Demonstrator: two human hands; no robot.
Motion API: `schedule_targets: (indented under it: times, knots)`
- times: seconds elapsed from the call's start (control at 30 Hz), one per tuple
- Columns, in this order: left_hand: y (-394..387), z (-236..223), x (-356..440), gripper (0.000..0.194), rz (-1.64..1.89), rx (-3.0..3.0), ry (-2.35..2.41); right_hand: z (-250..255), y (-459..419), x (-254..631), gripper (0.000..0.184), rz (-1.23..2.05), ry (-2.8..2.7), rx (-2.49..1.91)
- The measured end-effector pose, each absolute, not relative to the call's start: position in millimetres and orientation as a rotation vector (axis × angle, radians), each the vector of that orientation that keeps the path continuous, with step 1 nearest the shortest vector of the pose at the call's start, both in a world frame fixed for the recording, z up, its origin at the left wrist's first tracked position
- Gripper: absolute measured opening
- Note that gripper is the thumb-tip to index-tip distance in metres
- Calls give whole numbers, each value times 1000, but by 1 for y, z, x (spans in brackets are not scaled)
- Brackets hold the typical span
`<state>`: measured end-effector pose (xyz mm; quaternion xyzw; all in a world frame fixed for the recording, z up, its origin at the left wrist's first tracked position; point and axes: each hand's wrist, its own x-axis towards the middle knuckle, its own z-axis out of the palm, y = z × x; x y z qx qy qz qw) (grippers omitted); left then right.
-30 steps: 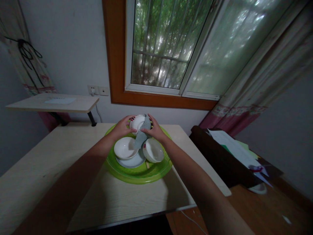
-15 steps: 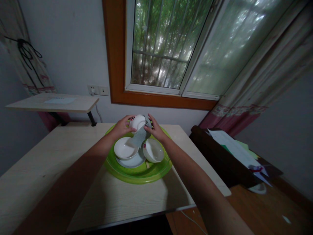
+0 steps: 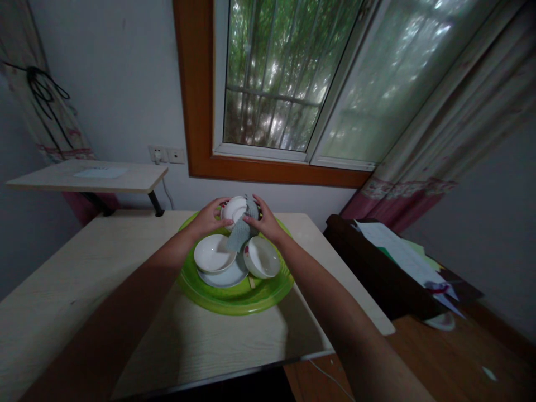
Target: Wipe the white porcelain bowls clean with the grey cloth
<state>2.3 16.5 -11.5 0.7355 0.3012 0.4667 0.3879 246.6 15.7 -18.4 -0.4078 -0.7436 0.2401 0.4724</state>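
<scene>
Head view: left hand [image 3: 209, 216] grips the left edge of a white bowl [image 3: 233, 209] above the far part of a green tray [image 3: 234, 307], ringed face toward the viewer; grey cloth [image 3: 238, 237] slants lengthwise, upper right to lower left; right hand [image 3: 265, 222] clasps cloth against bowl.

A white bowl [image 3: 231, 209] with red marks at its edge is held tilted over the far side of a green basin [image 3: 237, 310]; a limp grey-green cloth [image 3: 239, 234] covers its right part and hangs below
</scene>
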Motion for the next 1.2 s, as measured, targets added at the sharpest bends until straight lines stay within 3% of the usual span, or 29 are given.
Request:
schedule_targets:
  times: [0.37,0.63,0.8,0.97,1.2]
  knots:
    - [26,-23,3,76,1236,1991,912,-10,9,242,78,302,-2005,-918]
    - [32,-27,0,77,1289,1980,1041,-10,7,242,56,362,-1982,-943]
    - [35,-27,0,74,1370,1886,1075,-10,12,247,44,158,-1985,-994]
    - [34,-24,0,68,1448,1828,1086,-9,12,246,46,104,-2014,-983]
    - [34,-25,1,65,1449,1837,1088,1,-6,238,63,102,-2224,-796]
